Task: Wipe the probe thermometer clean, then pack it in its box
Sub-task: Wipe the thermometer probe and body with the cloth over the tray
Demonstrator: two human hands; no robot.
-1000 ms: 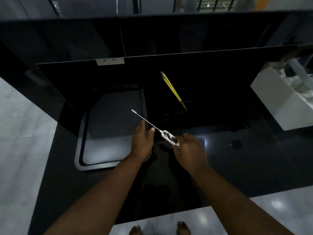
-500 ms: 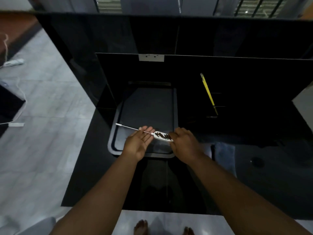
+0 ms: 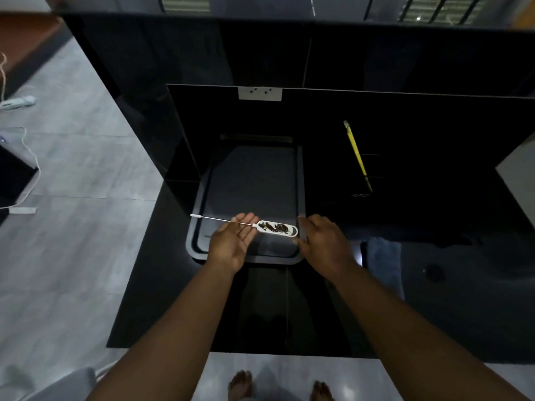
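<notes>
You're at a glossy black bench [image 3: 162, 299] with a black upstand behind. Pale grey tiled floor [image 3: 72, 256] on your left, white cable [image 3: 31, 157] trailing across it. Dim light; louvred windows [image 3: 185, 2] up top.

The black counter [image 3: 173, 299] lies bare in front of the grey tray [image 3: 301, 198]. To the right, a blue cloth [image 3: 382, 256] takes room; behind, a dark wall [image 3: 419, 125] with a leaning yellow stick [image 3: 356, 153] blocks passage.

Smeared probe thermometer [image 3: 276, 228] across open left hand [image 3: 235, 241] over tray [image 3: 252, 183]
</notes>
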